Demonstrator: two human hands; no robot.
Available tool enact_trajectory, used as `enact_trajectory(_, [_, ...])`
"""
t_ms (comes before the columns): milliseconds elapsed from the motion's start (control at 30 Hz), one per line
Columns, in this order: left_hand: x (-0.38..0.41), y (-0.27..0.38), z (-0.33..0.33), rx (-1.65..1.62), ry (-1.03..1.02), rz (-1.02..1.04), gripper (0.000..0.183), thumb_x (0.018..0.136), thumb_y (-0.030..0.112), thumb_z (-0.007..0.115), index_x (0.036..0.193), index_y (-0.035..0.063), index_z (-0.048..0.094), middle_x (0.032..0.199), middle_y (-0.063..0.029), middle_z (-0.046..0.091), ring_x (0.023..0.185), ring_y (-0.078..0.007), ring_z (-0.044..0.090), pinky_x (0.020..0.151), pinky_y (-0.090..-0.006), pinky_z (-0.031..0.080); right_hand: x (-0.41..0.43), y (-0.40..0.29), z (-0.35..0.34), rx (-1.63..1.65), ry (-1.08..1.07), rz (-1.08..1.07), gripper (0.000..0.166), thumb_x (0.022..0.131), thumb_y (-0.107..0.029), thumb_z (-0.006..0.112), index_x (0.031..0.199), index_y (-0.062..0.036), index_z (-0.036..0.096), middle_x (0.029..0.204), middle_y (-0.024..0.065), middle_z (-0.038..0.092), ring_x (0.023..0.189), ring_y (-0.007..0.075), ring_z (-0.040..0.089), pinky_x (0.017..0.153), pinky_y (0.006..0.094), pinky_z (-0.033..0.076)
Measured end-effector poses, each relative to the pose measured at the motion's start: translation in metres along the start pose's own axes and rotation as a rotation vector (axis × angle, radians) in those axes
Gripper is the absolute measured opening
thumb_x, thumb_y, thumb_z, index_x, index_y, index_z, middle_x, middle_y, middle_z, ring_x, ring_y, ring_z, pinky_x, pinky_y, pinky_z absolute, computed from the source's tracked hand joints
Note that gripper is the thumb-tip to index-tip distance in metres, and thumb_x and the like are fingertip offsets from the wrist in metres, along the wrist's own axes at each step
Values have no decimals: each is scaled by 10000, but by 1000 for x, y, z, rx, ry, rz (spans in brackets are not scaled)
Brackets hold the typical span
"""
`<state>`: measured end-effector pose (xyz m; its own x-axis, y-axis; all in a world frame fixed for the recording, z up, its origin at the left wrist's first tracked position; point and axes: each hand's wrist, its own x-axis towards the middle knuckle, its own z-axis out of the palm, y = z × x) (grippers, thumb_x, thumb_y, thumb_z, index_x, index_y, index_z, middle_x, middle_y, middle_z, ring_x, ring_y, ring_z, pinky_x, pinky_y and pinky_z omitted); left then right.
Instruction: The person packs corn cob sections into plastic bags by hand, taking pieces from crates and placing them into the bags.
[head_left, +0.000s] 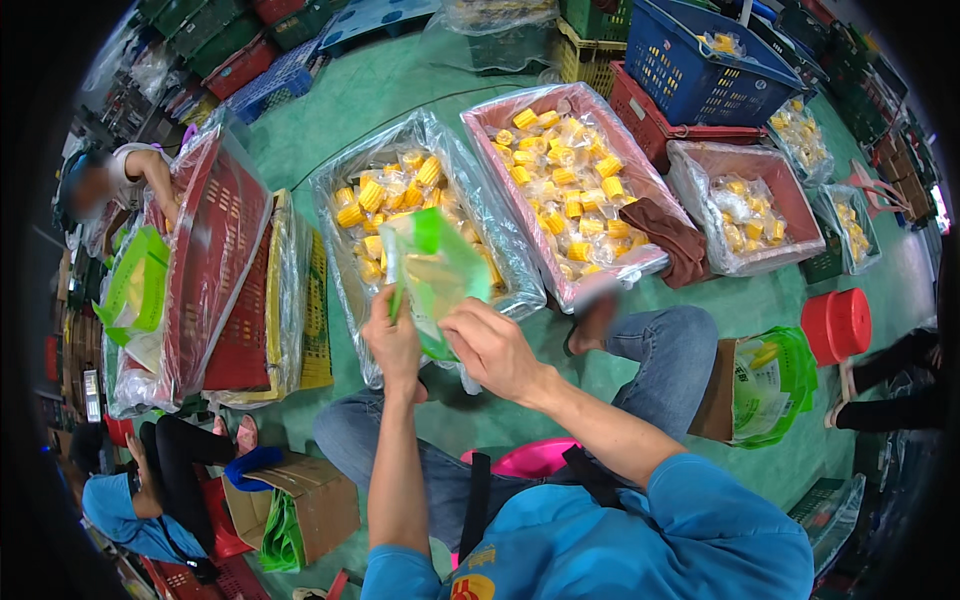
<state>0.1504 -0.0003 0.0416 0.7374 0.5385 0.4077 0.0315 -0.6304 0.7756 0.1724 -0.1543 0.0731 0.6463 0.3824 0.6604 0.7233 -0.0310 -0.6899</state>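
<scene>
Both my hands hold a green and clear plastic pouch (439, 262) above the near end of a plastic-lined crate (514, 259). My left hand (394, 334) grips the pouch's left edge. The fingers of my right hand (491, 349) pinch its lower right edge. Whether anything is inside the pouch, I cannot tell. Below it, the crate holds many pieces of corn on the cob (371, 195). To the right, a pink lined crate (484, 142) contains more corn pieces in clear wrapping. A brown cloth (667, 240) hangs over that crate's near right corner.
A cardboard box (712, 390) with green pouches (772, 386) stands by my right knee, near red tubs (836, 326). Another carton (315, 506) lies at lower left. Stacked crates (225, 262) stand left, where a person (142, 172) reaches in. A second person (142, 510) sits at lower left.
</scene>
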Motion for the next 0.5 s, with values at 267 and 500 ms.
enact_trajectory(267, [-84, 69, 14, -93, -616, 623, 326, 571, -4, 587, 877, 97, 638, 629, -84, 537, 550, -246, 578, 500, -366, 482, -47, 128, -14, 1106, -56, 1284, 362, 805, -115, 550, 1127, 47, 524, 1103, 257, 546, 1060, 347, 522, 890, 397, 408])
enact_trajectory(500, [-59, 17, -28, -15, -282, 358, 252, 656, 11, 663, 897, 38, 597, 682, -121, 590, 611, -276, 596, 532, -334, 478, -33, 137, -67, 1187, 84, 1329, 402, 801, -128, 566, 1158, 43, 501, 1122, 253, 533, 1082, 348, 508, 910, 401, 395])
